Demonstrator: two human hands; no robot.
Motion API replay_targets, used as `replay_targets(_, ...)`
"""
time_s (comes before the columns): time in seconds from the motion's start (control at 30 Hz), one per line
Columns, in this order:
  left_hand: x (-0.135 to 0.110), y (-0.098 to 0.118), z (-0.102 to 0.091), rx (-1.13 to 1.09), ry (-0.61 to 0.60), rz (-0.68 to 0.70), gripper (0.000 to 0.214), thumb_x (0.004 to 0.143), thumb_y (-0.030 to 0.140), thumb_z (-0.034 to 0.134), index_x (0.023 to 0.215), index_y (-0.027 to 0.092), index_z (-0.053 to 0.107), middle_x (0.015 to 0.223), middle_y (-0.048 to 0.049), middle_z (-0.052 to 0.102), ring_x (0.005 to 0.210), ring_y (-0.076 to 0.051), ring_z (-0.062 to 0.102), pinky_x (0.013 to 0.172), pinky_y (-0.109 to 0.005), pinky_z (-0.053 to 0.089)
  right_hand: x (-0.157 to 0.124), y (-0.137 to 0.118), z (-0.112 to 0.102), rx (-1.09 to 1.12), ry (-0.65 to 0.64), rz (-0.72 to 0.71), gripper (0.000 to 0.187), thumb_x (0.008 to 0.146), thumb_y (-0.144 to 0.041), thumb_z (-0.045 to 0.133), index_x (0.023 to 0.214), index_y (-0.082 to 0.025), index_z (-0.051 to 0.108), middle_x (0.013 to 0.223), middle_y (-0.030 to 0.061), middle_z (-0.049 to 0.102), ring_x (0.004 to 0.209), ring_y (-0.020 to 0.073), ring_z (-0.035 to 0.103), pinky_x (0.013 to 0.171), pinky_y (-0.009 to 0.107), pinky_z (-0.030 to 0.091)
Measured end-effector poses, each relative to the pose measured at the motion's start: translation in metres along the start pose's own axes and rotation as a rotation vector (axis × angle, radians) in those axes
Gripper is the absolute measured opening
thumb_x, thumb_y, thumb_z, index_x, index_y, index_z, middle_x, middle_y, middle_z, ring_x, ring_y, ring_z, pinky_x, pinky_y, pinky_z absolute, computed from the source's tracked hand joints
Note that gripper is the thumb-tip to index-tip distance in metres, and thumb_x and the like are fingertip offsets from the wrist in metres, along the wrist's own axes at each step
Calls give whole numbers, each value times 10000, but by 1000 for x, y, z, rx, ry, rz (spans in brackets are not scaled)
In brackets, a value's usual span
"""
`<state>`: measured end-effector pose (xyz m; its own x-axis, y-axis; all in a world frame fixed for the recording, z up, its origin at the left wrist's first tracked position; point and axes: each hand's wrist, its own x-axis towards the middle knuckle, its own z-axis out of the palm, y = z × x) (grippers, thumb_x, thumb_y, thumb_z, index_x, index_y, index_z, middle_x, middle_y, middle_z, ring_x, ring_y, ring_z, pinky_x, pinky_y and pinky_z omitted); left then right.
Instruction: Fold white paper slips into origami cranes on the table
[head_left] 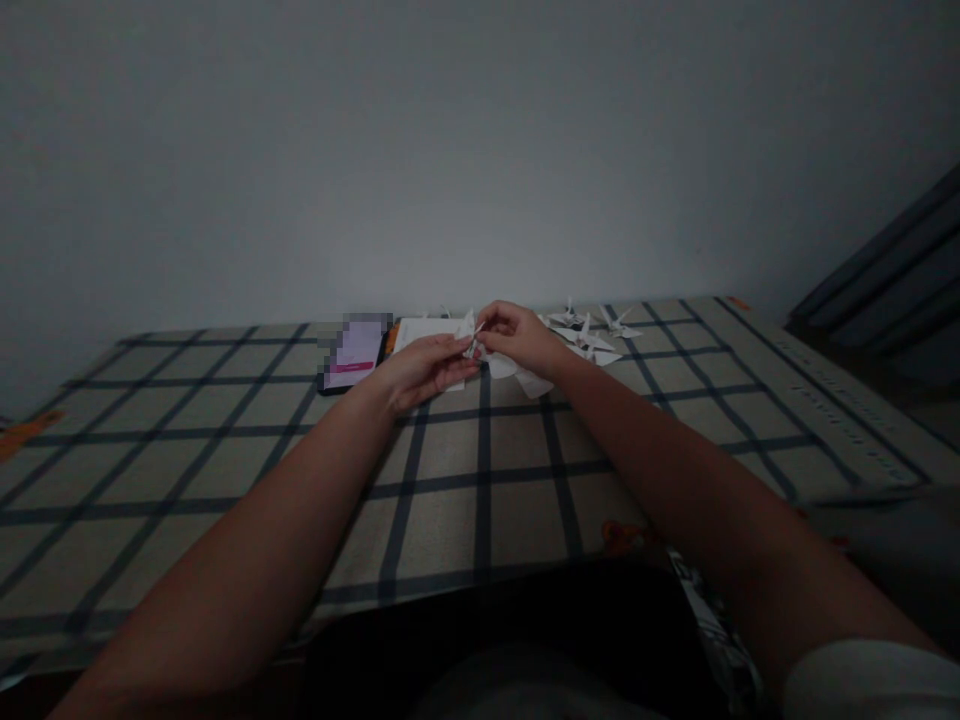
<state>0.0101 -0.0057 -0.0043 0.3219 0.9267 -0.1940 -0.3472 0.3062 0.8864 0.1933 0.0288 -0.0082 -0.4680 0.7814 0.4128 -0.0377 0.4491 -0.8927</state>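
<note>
My left hand (420, 368) and my right hand (517, 335) meet above the far middle of a checked cloth (480, 470). Both pinch a small folded piece of white paper (472, 347) between their fingertips. Beneath and behind the hands lie flat white paper sheets (424, 330). Several finished white paper cranes (592, 335) stand just to the right of my right hand.
A phone with a lit pinkish screen (352, 355) lies on the cloth left of my hands. A plain wall (450, 150) rises right behind the cloth's far edge. Dark furniture (885, 290) stands at the right. The scene is dim.
</note>
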Motion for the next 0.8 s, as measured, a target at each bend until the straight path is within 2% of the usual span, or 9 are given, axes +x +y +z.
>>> replay_targets(0.13,1,0,-1,-6,35,16,70,852,40,663,861,87,714,754,-76,720,617,-115,688,698,-213,609,0,0,-2,-86,-11,-55,192,756,-257,701,908,-199,598,836,1,605,772,137,560,749,295,480)
replay_targets(0.33,3,0,-5,-22,42,18,80,876,57,634,887,93,704,728,-61,704,587,-104,665,659,-208,602,1,0,-6,-181,24,-104,174,785,-339,706,855,-185,664,865,40,678,830,172,610,798,336,481)
replay_targets(0.5,1,4,-5,-30,23,-31,110,906,91,609,831,97,690,644,-47,667,505,-83,609,534,-158,544,0,-4,-5,-307,72,-150,175,837,-361,663,851,-188,684,867,49,691,830,178,610,784,336,469)
replay_targets(0.63,-3,6,-2,-34,-26,-65,154,912,94,595,786,100,682,626,-46,654,499,-75,590,517,-142,511,-3,-7,-4,-412,71,-222,170,850,-363,644,836,-198,681,836,38,668,821,173,584,764,322,452)
replay_targets(0.8,-4,6,-5,-58,-72,-58,109,880,74,616,802,94,689,661,-50,666,539,-87,607,548,-172,519,-4,-6,-1,-341,52,-193,185,861,-372,627,851,-190,656,832,31,648,786,159,570,751,316,456)
